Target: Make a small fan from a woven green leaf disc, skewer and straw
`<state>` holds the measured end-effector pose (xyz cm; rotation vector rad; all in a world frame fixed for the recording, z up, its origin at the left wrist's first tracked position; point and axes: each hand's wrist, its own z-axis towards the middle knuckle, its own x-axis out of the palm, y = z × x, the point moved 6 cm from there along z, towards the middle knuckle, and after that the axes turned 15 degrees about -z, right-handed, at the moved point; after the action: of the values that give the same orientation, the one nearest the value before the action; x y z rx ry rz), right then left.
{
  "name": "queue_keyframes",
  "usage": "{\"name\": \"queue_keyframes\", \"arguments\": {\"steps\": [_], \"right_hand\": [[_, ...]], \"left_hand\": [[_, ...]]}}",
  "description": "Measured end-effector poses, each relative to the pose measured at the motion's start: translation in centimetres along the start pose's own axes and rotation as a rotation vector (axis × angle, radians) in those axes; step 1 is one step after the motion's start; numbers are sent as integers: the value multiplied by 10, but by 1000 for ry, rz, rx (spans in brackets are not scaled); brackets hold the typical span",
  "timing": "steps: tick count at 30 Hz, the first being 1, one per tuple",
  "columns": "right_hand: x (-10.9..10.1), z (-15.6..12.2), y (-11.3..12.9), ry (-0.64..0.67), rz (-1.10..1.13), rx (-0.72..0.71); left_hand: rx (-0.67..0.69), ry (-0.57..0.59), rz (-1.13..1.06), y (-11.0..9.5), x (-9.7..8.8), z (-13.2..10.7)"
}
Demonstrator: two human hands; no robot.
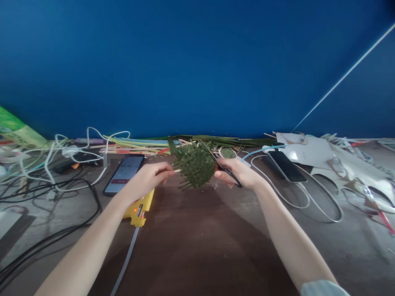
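Fingers of the left hand (150,177) pinch a pale stick end at the left edge of the round green woven-leaf disc with protruding strip ends (195,165), held upright in the air above the brown tabletop (197,242). Right of the disc, the right hand (240,173) is closed around black-handled scissors (222,166), whose blades slant up-left across the disc's right rim. Both hands sit equally close to it. Left of the disc lies a lit smartphone (124,174) over a yellow device (139,209); right of it, a dark phone (285,165) with white cable.
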<state>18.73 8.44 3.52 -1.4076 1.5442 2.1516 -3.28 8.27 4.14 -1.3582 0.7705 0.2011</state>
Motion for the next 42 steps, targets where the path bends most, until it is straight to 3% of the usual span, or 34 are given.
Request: {"name": "queue_keyframes", "arguments": {"steps": [22,31,42], "right_hand": [[2,-1,-7,16,-95,72],[4,-1,-1,105,-60,71],[5,-2,-6,58,-70,78]], "left_hand": [[-7,-20,63,12,-8,1],[6,56,25,7,-1,0],[-13,37,48,7,-3,-1]]}}
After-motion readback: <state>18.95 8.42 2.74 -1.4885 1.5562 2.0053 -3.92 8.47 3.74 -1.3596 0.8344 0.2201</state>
